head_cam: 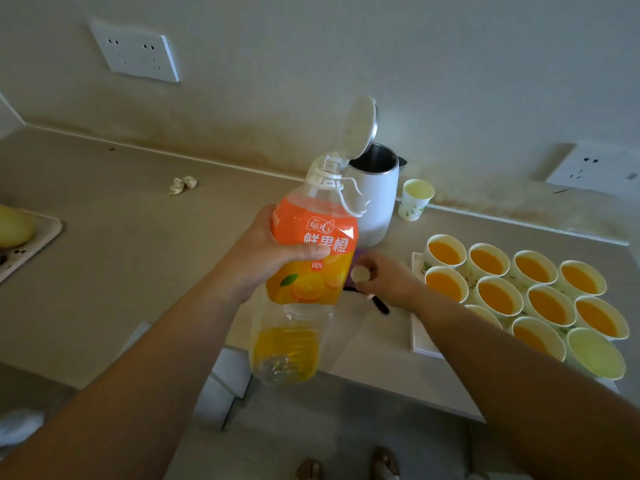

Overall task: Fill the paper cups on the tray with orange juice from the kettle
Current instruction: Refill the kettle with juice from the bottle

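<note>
- My left hand [273, 254] has its grip wrapped round the middle of a large clear plastic bottle with an orange label [311, 244]. The bottle is uncapped and leans with its neck away from me, and only a little juice sits in its base.
- My right hand [388, 278] pinches a small round pale bottle cap [360, 273] in a narrow grip, just right of the bottle and touching nothing else that I can see.
- The white electric kettle with a steel rim [375, 206] stands just beyond the left grip, behind the bottle's neck. Its round lid [360, 128] is flipped up, and I cannot see how much it holds.
- The white rectangular tray [420, 344] lies right of the right grip on the beige table [121, 220], packed with paper cups.
- Most of the white paper cups filled with orange juice [498, 297] look done. One cup under my right forearm is too hidden to judge.
- An empty pale paper cup at the tray's near right corner [594, 353] is left to fill, so I judge the task nearly complete.
- Another empty floral paper cup [415, 199] stands off the tray, beside the kettle.
</note>
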